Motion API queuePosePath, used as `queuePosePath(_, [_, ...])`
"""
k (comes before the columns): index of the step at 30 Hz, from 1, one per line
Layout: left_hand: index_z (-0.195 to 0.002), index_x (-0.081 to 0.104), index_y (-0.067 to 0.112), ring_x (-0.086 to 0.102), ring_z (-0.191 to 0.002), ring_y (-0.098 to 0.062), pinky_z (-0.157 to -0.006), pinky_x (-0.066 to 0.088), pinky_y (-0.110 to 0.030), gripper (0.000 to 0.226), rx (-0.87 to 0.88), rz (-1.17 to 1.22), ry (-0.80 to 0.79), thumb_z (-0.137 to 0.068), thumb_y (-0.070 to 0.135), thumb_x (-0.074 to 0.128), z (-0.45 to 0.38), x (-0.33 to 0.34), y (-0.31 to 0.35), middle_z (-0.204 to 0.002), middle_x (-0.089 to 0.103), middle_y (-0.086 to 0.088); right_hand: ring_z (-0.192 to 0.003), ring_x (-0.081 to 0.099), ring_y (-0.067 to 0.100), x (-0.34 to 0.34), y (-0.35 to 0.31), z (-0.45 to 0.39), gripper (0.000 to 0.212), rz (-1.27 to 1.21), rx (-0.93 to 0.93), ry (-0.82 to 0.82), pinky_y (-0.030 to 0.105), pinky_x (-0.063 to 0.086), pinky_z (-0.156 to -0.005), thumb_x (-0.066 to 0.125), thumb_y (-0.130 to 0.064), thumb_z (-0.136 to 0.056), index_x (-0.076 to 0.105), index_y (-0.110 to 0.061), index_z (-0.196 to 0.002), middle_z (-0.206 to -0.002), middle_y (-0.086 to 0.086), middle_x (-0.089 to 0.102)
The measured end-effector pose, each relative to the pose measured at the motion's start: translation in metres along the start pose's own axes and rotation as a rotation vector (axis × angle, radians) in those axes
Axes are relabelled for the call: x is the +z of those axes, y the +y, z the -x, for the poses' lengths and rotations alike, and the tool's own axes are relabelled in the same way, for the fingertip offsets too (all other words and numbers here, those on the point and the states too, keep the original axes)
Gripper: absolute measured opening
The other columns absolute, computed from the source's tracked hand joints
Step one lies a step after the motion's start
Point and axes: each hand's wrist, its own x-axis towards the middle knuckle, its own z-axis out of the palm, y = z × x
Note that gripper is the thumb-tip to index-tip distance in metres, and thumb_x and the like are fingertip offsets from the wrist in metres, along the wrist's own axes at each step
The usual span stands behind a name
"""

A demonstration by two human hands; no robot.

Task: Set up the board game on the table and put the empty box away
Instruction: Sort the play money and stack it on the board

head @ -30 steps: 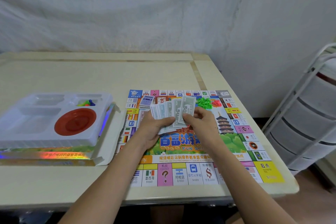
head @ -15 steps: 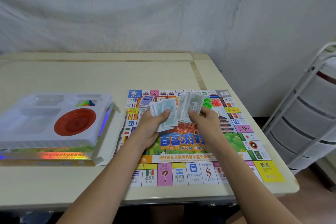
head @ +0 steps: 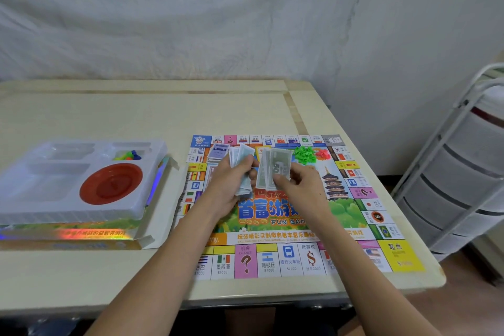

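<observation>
Two bundles of pale grey-green paper play money held above the colourful square game board [head: 286, 229], which lies flat on the right part of the cream worktop [head: 136, 123]. Left hand [head: 229, 185]: fingers curled round a fanned, thicker bundle [head: 241, 158]. Right hand [head: 300, 185]: thumb and fingers pinching a thinner bundle [head: 275, 169], upright, with a printed "50" facing the camera. Bundles just beside each other, apart.

Board face: border of small squares with flags, prices and symbols; centre panel with blue Chinese lettering, "FUN GAME", a pagoda drawing and green hills; yellow corner square nearest the right edge.

On the board's far edge: stack of lilac cards [head: 218, 151], heap of small green plastic houses [head: 304, 154], touching a smaller heap of red plastic pieces [head: 323, 154].

Left of the board: white moulded plastic tray [head: 54, 204] resting on the open holographic cardboard game box [head: 90, 237]. In the tray: round red plastic dish [head: 110, 184]; small multicoloured pawns [head: 128, 155] in a far compartment.
</observation>
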Motion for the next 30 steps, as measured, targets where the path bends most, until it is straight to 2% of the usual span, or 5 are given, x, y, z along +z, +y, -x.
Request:
queuePosePath(7, [-0.106, 0.061, 0.006, 0.062, -0.061, -0.018, -0.055, 0.053, -0.030, 0.018, 0.034, -0.083, 0.039, -0.100, 0.023, 0.056, 0.005, 0.006, -0.012, -0.066, 0.063, -0.004, -0.054, 0.056, -0.002, 0.002, 0.005, 0.008, 0.015, 0.078, 0.048, -0.067, 0.013, 0.042, -0.056, 0.065, -0.016, -0.090, 0.071, -0.018, -0.104, -0.061, -0.017, 0.061])
queuePosePath(16, [-0.091, 0.059, 0.017, 0.053, -0.059, -0.018, -0.053, 0.046, -0.029, 0.022, 0.140, -0.146, 0.104, -0.096, 0.038, 0.061, 0.007, 0.007, -0.003, -0.066, 0.056, -0.005, -0.066, 0.052, 0.015, 0.003, -0.003, 0.008, 0.005, 0.212, -0.045, -0.016, 0.022, 0.039, -0.058, 0.066, -0.016, -0.089, 0.069, -0.013, -0.093, -0.075, 0.004, 0.064])
queuePosePath(22, [-0.097, 0.062, 0.017, 0.064, -0.076, -0.029, -0.075, 0.056, -0.047, 0.018, 0.131, -0.172, 0.114, -0.093, 0.035, 0.066, 0.010, 0.011, -0.008, -0.082, 0.065, -0.021, -0.063, 0.050, 0.015, 0.007, 0.002, 0.010, 0.016, 0.281, -0.027, -0.018, 0.016, 0.034, -0.053, 0.063, -0.016, -0.092, 0.059, -0.015, -0.076, -0.066, -0.003, 0.057])
queuePosePath(25, [-0.098, 0.062, 0.018, 0.068, -0.077, -0.023, -0.073, 0.058, -0.041, 0.021, 0.131, -0.176, 0.110, -0.093, 0.038, 0.065, 0.012, 0.014, -0.008, -0.084, 0.070, -0.009, -0.073, 0.060, 0.025, 0.009, 0.003, 0.008, 0.014, 0.285, -0.019, -0.015, 0.033, 0.048, -0.066, 0.061, -0.019, -0.093, 0.066, -0.007, -0.088, -0.076, 0.007, 0.067])
queuePosePath(30, [-0.097, 0.062, 0.020, 0.066, -0.077, -0.012, -0.063, 0.057, -0.029, 0.015, 0.195, -0.270, 0.108, -0.088, 0.025, 0.073, 0.013, 0.011, 0.004, -0.089, 0.068, -0.006, -0.061, 0.051, 0.024, 0.009, 0.000, 0.003, 0.017, 0.279, 0.002, -0.047, 0.029, 0.037, -0.056, 0.061, -0.020, -0.093, 0.067, -0.006, -0.084, -0.071, 0.013, 0.064])
